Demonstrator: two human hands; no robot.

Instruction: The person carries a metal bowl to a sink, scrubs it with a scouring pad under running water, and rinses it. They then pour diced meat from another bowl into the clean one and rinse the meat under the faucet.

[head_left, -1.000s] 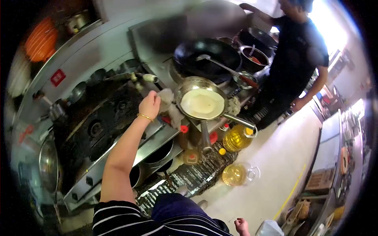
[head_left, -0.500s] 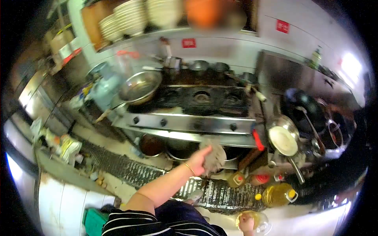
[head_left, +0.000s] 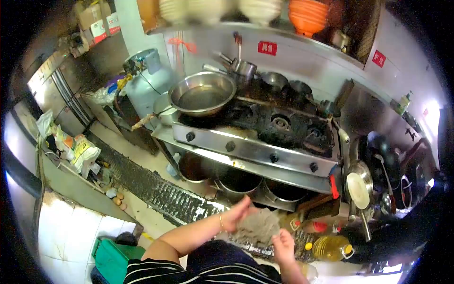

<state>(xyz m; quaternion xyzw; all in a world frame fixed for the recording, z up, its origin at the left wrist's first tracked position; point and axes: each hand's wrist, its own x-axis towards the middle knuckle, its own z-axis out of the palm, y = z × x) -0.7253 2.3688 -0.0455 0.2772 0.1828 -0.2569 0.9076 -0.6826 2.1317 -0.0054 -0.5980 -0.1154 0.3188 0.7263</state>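
A grey rag (head_left: 257, 228) is spread out between my two hands in front of the stove. My left hand (head_left: 235, 217), with a bangle on its wrist, grips the rag's left side. At its lower right edge, the fingers of my right hand (head_left: 284, 244) are closed on the rag. Beneath my right forearm shows part of a clear container (head_left: 310, 271) with yellowish contents, mostly hidden. A jug of yellow oil (head_left: 329, 248) stands to the right of my right hand.
The gas stove (head_left: 255, 150) carries a wide steel basin (head_left: 202, 94). Large pots (head_left: 239, 182) sit below it. A light-coloured pan (head_left: 358, 190) lies to the right. At the left are a gas cylinder (head_left: 150, 83) and a green bin (head_left: 113, 255). A drain grate (head_left: 172, 201) crosses the floor.
My right hand has left the clear container and come up to the rag, which now spreads between both hands. My left hand has moved slightly lower. The view has turned left.
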